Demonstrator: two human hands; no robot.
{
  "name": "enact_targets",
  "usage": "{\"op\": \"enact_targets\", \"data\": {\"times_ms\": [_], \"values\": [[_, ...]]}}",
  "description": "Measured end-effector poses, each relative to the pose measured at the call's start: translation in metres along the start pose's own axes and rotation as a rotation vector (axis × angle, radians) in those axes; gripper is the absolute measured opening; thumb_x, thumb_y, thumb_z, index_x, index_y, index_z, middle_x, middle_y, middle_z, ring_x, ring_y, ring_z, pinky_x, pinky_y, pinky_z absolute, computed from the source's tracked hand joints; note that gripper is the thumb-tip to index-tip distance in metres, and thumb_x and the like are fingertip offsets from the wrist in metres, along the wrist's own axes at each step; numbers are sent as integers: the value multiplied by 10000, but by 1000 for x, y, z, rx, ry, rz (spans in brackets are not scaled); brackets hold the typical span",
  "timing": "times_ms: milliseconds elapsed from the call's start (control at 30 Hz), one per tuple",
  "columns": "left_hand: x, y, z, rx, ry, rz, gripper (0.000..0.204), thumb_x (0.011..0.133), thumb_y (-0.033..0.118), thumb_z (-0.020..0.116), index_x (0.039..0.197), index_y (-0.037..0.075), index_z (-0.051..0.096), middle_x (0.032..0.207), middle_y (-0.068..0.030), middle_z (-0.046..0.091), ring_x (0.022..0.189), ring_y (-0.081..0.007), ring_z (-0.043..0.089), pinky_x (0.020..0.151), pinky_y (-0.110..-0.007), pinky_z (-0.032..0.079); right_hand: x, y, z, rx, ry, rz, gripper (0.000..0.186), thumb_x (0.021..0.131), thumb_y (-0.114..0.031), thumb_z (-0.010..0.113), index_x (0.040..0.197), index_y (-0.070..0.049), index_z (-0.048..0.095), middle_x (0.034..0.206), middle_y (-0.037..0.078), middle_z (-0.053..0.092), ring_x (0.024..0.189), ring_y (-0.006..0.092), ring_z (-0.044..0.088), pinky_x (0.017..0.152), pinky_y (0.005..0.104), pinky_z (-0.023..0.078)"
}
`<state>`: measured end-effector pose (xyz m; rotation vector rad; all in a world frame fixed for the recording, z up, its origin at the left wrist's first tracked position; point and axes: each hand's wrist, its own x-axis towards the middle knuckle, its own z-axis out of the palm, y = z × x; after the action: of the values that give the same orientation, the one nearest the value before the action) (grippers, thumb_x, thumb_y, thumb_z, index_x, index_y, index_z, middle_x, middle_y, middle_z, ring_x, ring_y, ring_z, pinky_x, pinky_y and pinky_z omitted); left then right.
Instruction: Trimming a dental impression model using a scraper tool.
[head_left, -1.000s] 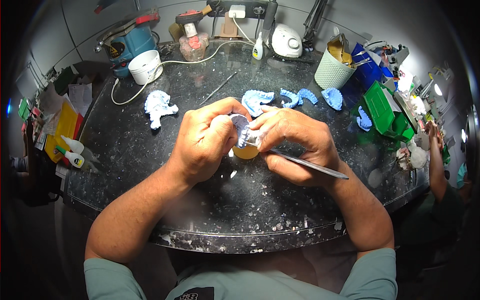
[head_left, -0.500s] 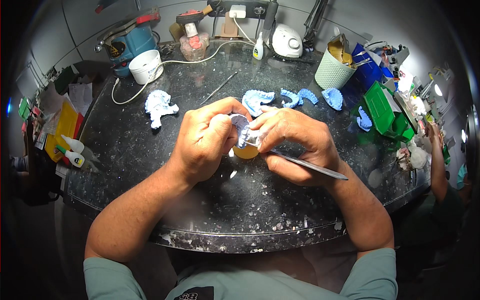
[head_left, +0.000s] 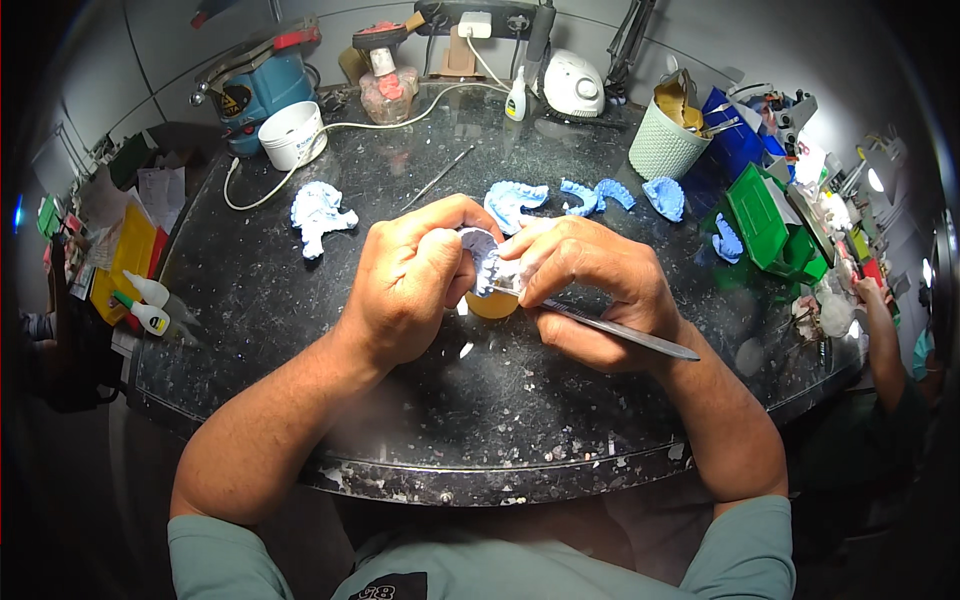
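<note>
Tooth model (head_left: 479,246), pale lilac-blue, held up between both hands above a black worktop (head_left: 560,420), tooth row turned toward the right. Left hand (head_left: 410,275) curled firmly around the model's outer side, thumb bent in against it, index finger arched over the far edge; no visible change in this grip since the earlier frames. Right hand (head_left: 600,290) closed in a pen-like pinch on a slim metal tool (head_left: 620,332), handle sloping down to the right beneath the palm, fingertips whitish and close against the model. Tip of the tool at the near end of the tooth row; too small to tell whether touching.

Compared with half a second ago, only a slight shift of the right hand and tool, handle end a touch farther right, a bit more of the thin shaft showing near the teeth. Yellow round object (head_left: 493,305) below the model, partly hidden, in the same place. Blue piece (head_left: 320,215) to the left, ribbed pot (head_left: 665,140) and green bin (head_left: 765,225) to the right, all unmoved. Clearest difference at the far right: co-worker's hand (head_left: 870,291) now lower, with a red item (head_left: 872,270) showing just above.
</note>
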<state>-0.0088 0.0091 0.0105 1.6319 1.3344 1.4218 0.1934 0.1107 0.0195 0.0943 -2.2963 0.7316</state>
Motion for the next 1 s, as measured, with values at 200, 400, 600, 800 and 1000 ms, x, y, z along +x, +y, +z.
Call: {"op": "enact_targets", "data": {"times_ms": [200,400,600,800,1000], "values": [[0,-4,-2,-85,-14,39,327,985,186,419,1013,-24,668,598,0,547,542,-61,479,520,-249,385,0,-1,0,-23,-2,2,203,683,-8,741,878,-36,690,994,139,728,1053,320,715,996,460,533],[-1,0,1,-1,-4,-14,441,950,316,382,1020,-16,664,602,11,512,528,-70,419,518,-242,320,0,0,1,0,-15,23,199,695,15,732,883,-37,690,997,130,730,1046,311,716,979,443,540],[0,0,2,-8,-3,-20,437,951,310,379,1024,-17,660,605,10,516,530,-69,421,520,-238,322,0,-3,2,-31,6,31,203,705,52,718,885,-36,687,995,120,732,1037,303,718,965,422,544],[-1,2,1,14,6,-26,434,951,304,379,1029,-18,659,611,9,521,535,-69,429,523,-239,327,0,0,6,-19,27,17,208,699,63,715,880,-34,682,981,111,732,1010,301,725,948,421,551],[0,1,2,7,0,-25,431,952,299,376,1032,-16,659,611,11,520,536,-67,427,523,-239,328,1,-2,2,-38,0,1,210,700,67,712,883,-33,679,978,109,731,1022,302,726,946,419,553]]}}
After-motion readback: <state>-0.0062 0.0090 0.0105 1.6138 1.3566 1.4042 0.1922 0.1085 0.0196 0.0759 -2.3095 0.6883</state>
